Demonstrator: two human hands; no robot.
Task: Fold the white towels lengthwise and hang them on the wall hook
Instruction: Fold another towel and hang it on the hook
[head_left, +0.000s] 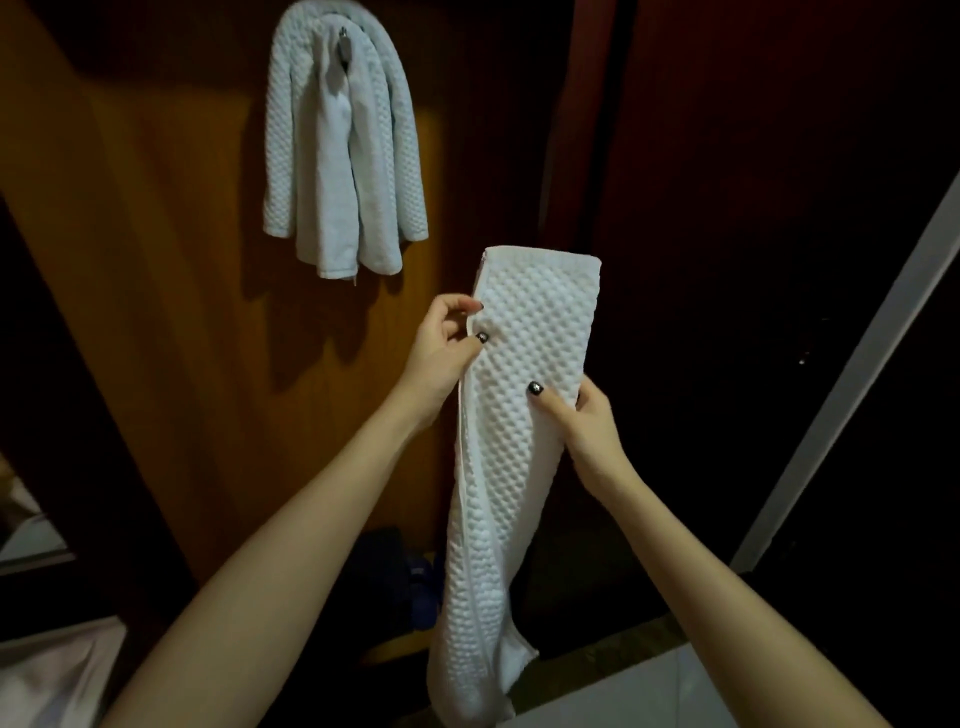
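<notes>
I hold a white waffle-textured towel (524, 332), folded into a long narrow strip that hangs down in front of me. My left hand (444, 353) pinches its left edge near the top. My right hand (584, 421) grips its right edge a little lower, thumb on the front. Up on the wooden wall, a metal hook (344, 41) carries white towels (343, 150) draped over it, up and to the left of the towel in my hands.
The wooden panel (156, 260) behind the hook is lit; a dark red door or panel (753, 208) fills the right. A pale slanted frame (857, 364) runs along the far right. Dark blue objects (400, 577) lie on the floor below.
</notes>
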